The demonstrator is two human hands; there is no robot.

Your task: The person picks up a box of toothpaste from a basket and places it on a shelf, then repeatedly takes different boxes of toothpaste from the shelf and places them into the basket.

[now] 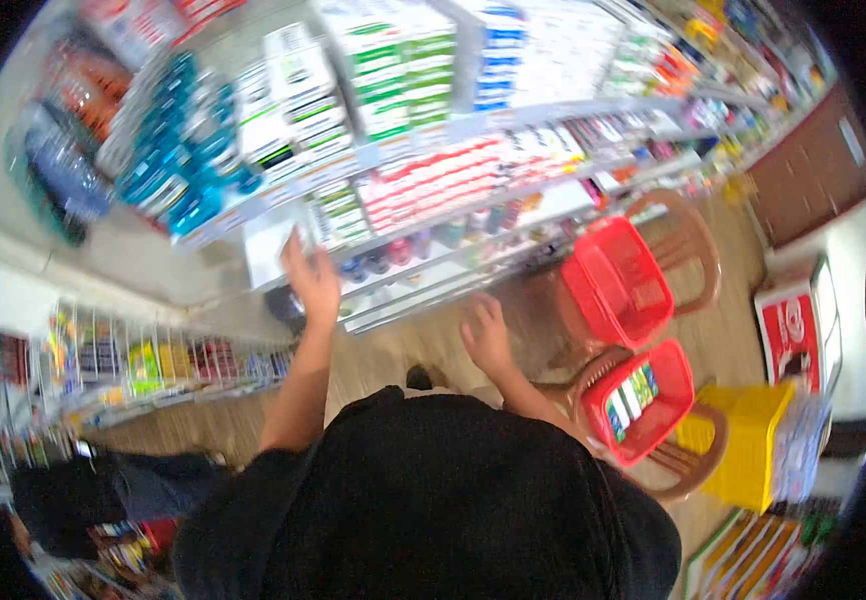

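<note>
The left hand [313, 285], fingers apart and gripping nothing I can make out, is up at the white shelf [265, 254] beside the green-and-white cartons [336, 212]; I can't tell whether it touches them. The right hand [488, 338], fingers loosely spread, hangs apart from the red basket [601, 288]. My worry: a hasty sideways sweep could topple those cartons or knock the small containers [378, 262] below.

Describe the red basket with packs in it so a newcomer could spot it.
Find the stocked shelves, then look right, past the person's right hand, to the brown chairs. Pick the red basket nearer the person: green-and-white packs lie inside, whereas the other basket shows bare red walls.
</note>
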